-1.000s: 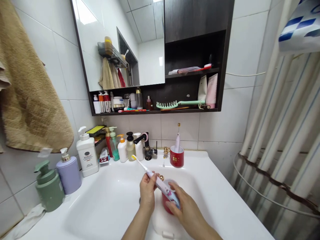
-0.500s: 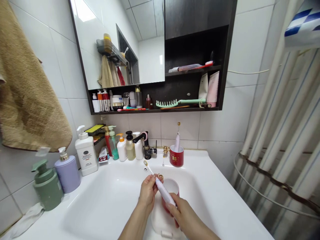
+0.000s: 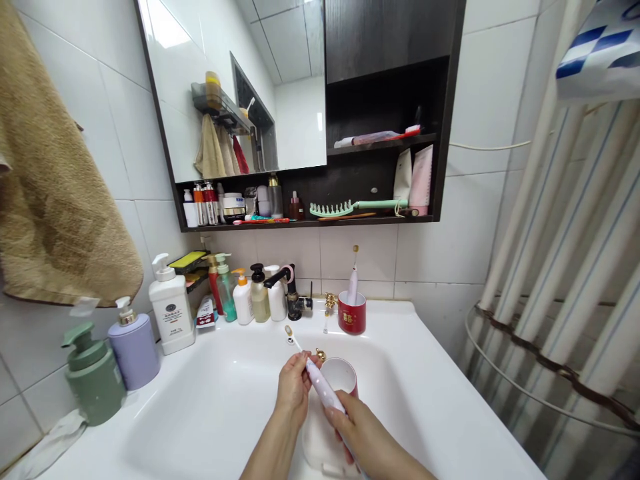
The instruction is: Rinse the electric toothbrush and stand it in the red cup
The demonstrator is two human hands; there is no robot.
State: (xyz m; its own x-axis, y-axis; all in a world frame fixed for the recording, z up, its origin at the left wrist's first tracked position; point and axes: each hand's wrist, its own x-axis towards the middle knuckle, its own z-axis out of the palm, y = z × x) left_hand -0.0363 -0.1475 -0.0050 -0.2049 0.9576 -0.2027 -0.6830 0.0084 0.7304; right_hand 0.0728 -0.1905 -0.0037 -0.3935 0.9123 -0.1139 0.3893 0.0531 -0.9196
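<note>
Both my hands hold a white and pink electric toothbrush (image 3: 320,385) over the white sink (image 3: 210,407). My left hand (image 3: 293,392) pinches its upper neck, with the brush head pointing up and left toward the taps. My right hand (image 3: 357,433) is wrapped round the lower handle. Just behind the brush, over the basin, is a red cup (image 3: 341,378) with a white inside, partly hidden by my right hand. I cannot tell whether my right hand also holds it.
A second red cup (image 3: 352,312) with another toothbrush stands at the sink's back rim, beside a black tap (image 3: 291,293) and several pump bottles (image 3: 245,297). Larger bottles (image 3: 134,343) line the left edge. A brown towel (image 3: 55,193) hangs left, a striped curtain (image 3: 570,267) right.
The toothbrush has turned in my hands, so its printed side no longer shows. Its head has swung a little right and toward the back. Both hands stay over the basin.
</note>
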